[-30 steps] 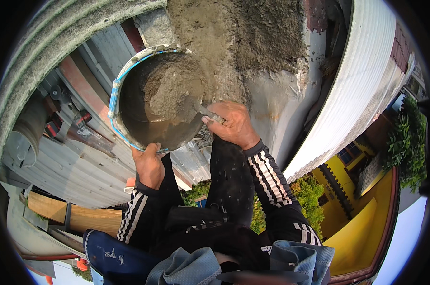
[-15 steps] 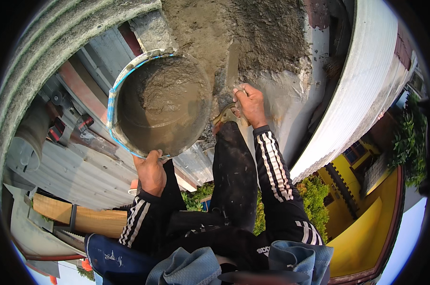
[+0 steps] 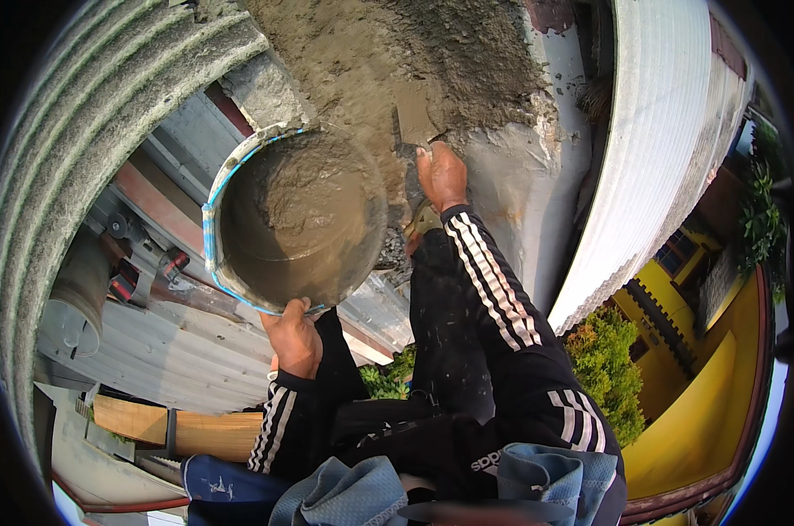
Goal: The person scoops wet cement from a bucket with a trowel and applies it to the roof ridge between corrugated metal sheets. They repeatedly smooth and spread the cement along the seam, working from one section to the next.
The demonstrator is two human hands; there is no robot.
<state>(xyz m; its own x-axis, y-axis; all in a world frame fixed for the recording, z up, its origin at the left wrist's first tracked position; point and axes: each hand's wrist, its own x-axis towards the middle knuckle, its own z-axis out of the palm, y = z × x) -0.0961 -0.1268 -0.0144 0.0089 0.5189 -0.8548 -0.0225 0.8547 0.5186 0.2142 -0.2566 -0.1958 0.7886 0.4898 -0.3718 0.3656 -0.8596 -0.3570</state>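
A round bucket (image 3: 209, 230) with a blue-edged rim stands left of centre, wet grey mortar (image 3: 313, 202) inside it. My left hand (image 3: 294, 340) grips its near rim, fingers closed over the edge. To the right of the bucket, my right hand (image 3: 442, 178) is wrapped round the handle of a trowel, mostly hidden by the fingers. The trowel's flat blade (image 3: 413, 114), coated in mortar, points away from me and lies over or against the mortar-covered surface (image 3: 476, 53); contact cannot be made out.
Corrugated roofing (image 3: 125, 114) curves along the left, and a pale corrugated sheet (image 3: 642, 158) rises at the right. Red-and-black power tools (image 3: 125, 280) lie beside a second bucket (image 3: 71, 320) at the left. Below are green shrubs (image 3: 609, 373) and a yellow building (image 3: 695, 421).
My right hand has moved slightly away from me, and the trowel blade has turned from nearly edge-on to showing its broad face. My left hand stays on the bucket rim; the view has shifted.
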